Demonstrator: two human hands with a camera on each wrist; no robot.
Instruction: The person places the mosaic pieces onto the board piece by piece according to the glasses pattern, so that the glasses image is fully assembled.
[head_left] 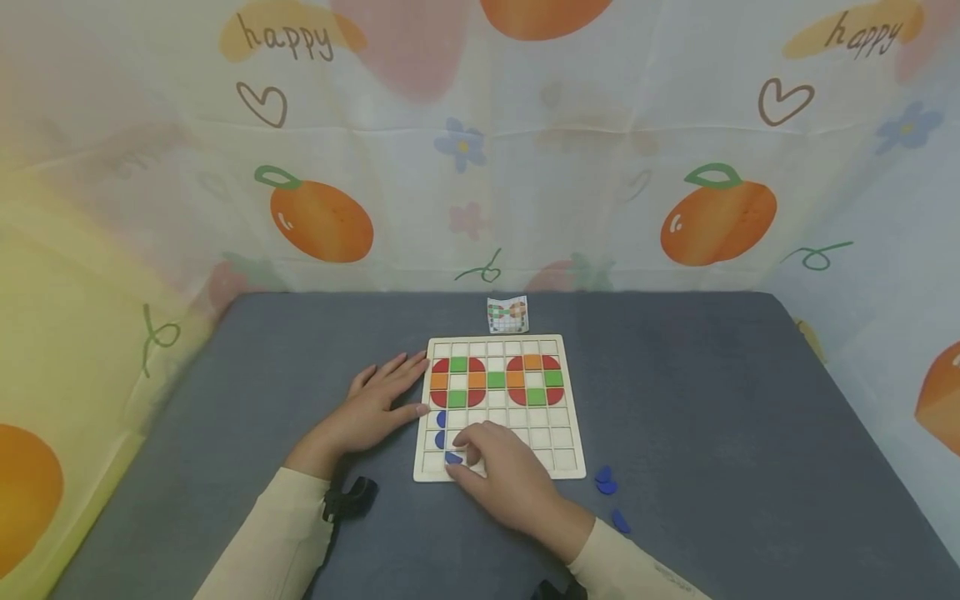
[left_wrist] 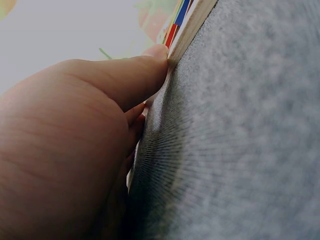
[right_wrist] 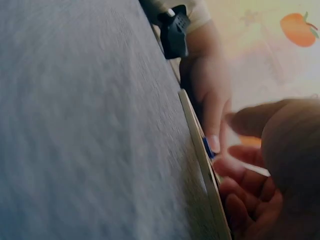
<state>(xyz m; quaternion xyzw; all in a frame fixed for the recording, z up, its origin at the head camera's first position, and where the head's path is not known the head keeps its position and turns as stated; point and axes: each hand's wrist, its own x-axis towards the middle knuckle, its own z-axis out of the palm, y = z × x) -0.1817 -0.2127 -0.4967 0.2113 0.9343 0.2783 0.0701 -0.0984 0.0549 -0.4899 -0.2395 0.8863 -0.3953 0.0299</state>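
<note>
A pale wooden grid board [head_left: 498,477] lies on the table, with red, orange and green pieces in its upper rows. Two blue half-round pieces [head_left: 440,419] sit in its left column. Lower down, another blue half-round piece [head_left: 453,457] lies askew between the thumb and index finger of my right hand [head_left: 510,483]. These fingers are bent and spread apart around it, over the board. My left hand [head_left: 375,408] rests flat beside the board, fingers straight, and its thumb [left_wrist: 135,80] touches the left edge.
Several loose blue pieces [head_left: 606,481] lie on the grey table [head_left: 712,417] to the right of the board. A small printed pattern card [head_left: 507,315] stands behind it. Patterned cloth [head_left: 525,208] hangs at the back and sides. A black wrist camera [head_left: 352,498] sits at my left wrist.
</note>
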